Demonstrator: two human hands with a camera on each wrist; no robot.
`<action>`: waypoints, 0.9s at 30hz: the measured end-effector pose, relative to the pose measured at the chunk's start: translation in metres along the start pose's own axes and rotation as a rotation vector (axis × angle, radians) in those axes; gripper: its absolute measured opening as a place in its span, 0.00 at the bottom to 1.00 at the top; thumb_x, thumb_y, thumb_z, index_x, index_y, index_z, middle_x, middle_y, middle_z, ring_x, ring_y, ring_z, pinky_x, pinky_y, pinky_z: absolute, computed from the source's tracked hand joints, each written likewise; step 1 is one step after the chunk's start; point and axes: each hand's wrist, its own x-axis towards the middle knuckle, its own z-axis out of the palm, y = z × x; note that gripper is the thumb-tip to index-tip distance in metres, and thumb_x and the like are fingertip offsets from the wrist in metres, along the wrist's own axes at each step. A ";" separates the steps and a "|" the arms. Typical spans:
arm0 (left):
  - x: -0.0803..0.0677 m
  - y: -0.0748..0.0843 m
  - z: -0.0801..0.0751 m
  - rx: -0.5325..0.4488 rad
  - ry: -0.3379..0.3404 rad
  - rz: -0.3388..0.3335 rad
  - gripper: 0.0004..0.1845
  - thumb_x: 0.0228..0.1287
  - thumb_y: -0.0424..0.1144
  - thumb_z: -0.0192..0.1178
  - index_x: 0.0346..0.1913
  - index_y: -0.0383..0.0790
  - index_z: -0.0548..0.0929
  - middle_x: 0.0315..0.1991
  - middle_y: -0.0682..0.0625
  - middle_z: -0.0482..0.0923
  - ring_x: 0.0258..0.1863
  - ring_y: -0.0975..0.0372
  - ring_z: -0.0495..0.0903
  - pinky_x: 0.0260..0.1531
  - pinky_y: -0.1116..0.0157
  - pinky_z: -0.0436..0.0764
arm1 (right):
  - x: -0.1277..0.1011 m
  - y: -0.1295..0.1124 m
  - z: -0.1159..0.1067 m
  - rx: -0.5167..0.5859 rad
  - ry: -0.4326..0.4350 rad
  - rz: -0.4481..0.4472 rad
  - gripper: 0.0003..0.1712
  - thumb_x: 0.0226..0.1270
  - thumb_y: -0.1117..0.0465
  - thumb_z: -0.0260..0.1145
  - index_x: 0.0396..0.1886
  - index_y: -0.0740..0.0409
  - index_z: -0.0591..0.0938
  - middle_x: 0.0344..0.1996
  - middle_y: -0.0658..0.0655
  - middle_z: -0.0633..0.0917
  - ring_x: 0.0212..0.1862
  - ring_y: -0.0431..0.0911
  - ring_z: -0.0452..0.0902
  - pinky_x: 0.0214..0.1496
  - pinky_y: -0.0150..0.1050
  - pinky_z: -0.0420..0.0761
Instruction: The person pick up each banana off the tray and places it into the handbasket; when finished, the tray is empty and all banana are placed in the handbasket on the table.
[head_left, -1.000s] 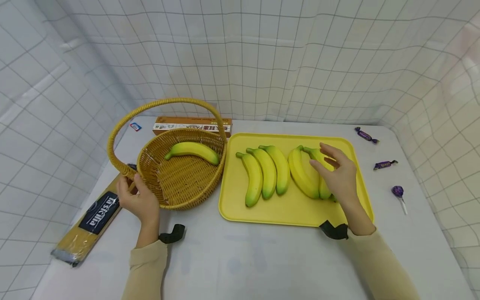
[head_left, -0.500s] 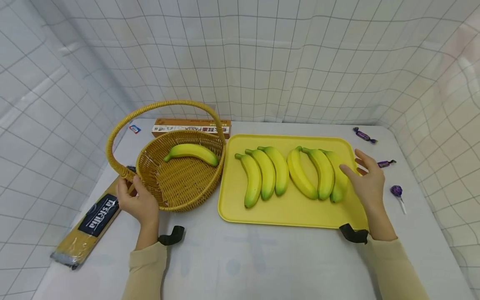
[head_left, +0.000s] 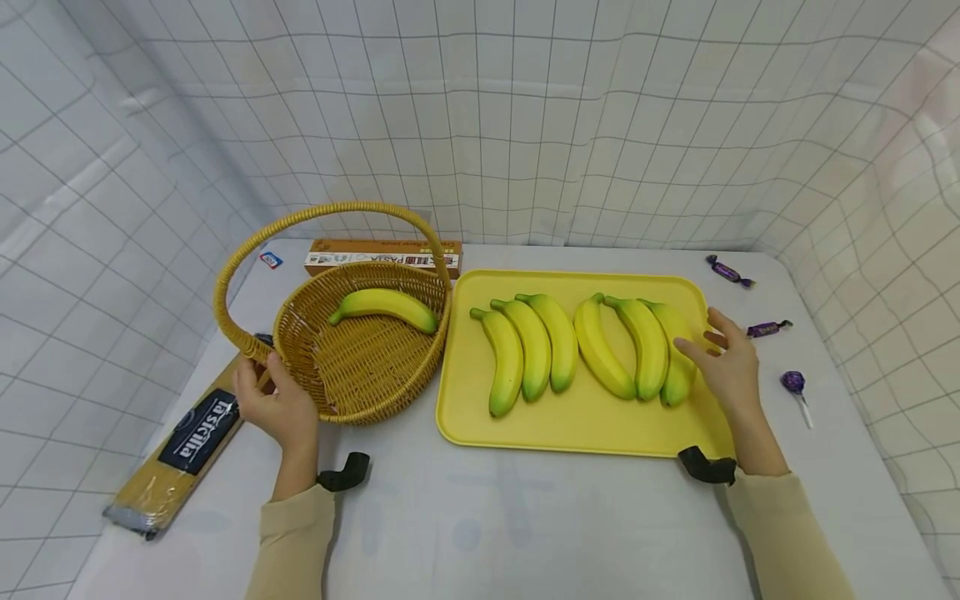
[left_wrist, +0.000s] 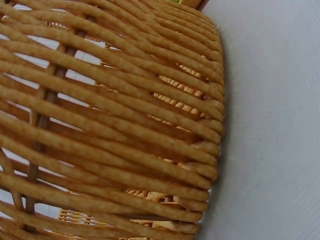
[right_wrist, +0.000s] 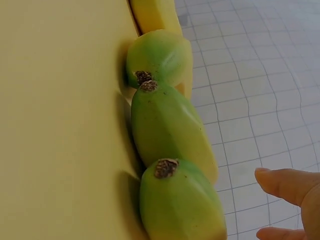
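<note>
My left hand [head_left: 281,404] grips the wicker basket [head_left: 382,408] at the left foot of its tall arched handle [head_left: 330,210]. One banana [head_left: 386,307] lies inside, toward the back. Woven wall fills most of the left wrist view, with that hand out of sight. On the yellow tray [head_left: 555,429], several bananas form two groups; the left group includes this banana [head_left: 504,358]. My right hand [head_left: 727,367] hovers over the tray's right side, thumb and fingers apart, beside the rightmost banana [head_left: 675,354]. The right wrist view shows its thumb [right_wrist: 287,184] raised clear of the banana ends.
A long pasta packet [head_left: 191,442] lies left of the basket, and a pasta box [head_left: 386,254] sits behind it. Past the tray's right edge are two purple wrapped candies, one at the back [head_left: 730,272], plus a lollipop [head_left: 795,392]. Grid-patterned sheeting [head_left: 525,125] encloses the table.
My right hand has moved right from above the right banana group to the outer side of the rightmost banana, then slightly back left. My left hand stays on the basket handle.
</note>
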 end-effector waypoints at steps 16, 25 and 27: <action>0.000 0.006 0.000 -0.009 0.002 0.005 0.10 0.70 0.32 0.54 0.46 0.32 0.83 0.36 0.68 0.70 0.41 0.75 0.71 0.40 0.76 0.70 | 0.005 0.015 0.005 -0.009 -0.117 0.060 0.48 0.67 0.47 0.64 0.78 0.59 0.52 0.74 0.67 0.59 0.71 0.66 0.60 0.68 0.59 0.65; -0.002 0.008 -0.001 -0.018 -0.005 0.025 0.11 0.70 0.32 0.53 0.47 0.25 0.80 0.36 0.68 0.69 0.41 0.73 0.72 0.40 0.76 0.71 | 0.007 0.018 0.008 -0.014 -0.148 0.085 0.49 0.68 0.43 0.62 0.78 0.60 0.52 0.73 0.70 0.60 0.70 0.66 0.60 0.69 0.59 0.64; -0.002 0.008 -0.001 -0.021 -0.005 0.025 0.11 0.70 0.32 0.53 0.47 0.28 0.81 0.36 0.68 0.69 0.41 0.72 0.72 0.40 0.76 0.71 | 0.007 0.019 0.009 -0.017 -0.152 0.088 0.49 0.68 0.42 0.61 0.78 0.60 0.51 0.72 0.71 0.60 0.71 0.66 0.59 0.69 0.59 0.63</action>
